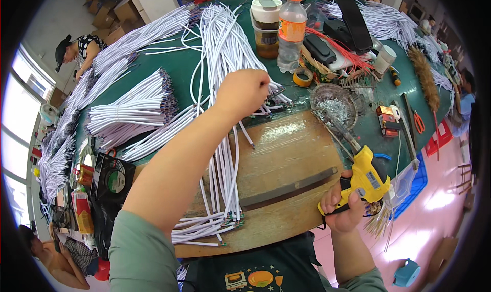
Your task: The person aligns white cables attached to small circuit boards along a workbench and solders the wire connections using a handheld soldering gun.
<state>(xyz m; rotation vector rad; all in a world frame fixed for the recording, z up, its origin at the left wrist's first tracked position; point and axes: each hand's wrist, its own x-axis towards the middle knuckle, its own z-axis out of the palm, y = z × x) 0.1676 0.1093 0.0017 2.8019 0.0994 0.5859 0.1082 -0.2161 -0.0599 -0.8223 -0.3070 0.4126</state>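
Head view: I see the right hand (343, 210) wrapped around the handle of a yellow soldering gun (371, 174), its fingers closed on the grip near the wooden board's right edge. The gun's nose slants up and left toward a round metal dish (327, 91) of silvery bits. I have the left hand (244, 91) over the ends of a long bundle of white cables (227, 41), fingers curled in; I cannot tell what, if anything, they pinch. Several cables run down across the wooden board (286, 138), where a dark flat bar (289, 187) lies. More white cables (204, 229) rest at its near edge. Beyond the dish, on the green tabletop (181, 69), I make out an amber tape roll (302, 83) and an orange-capped bottle (292, 33).
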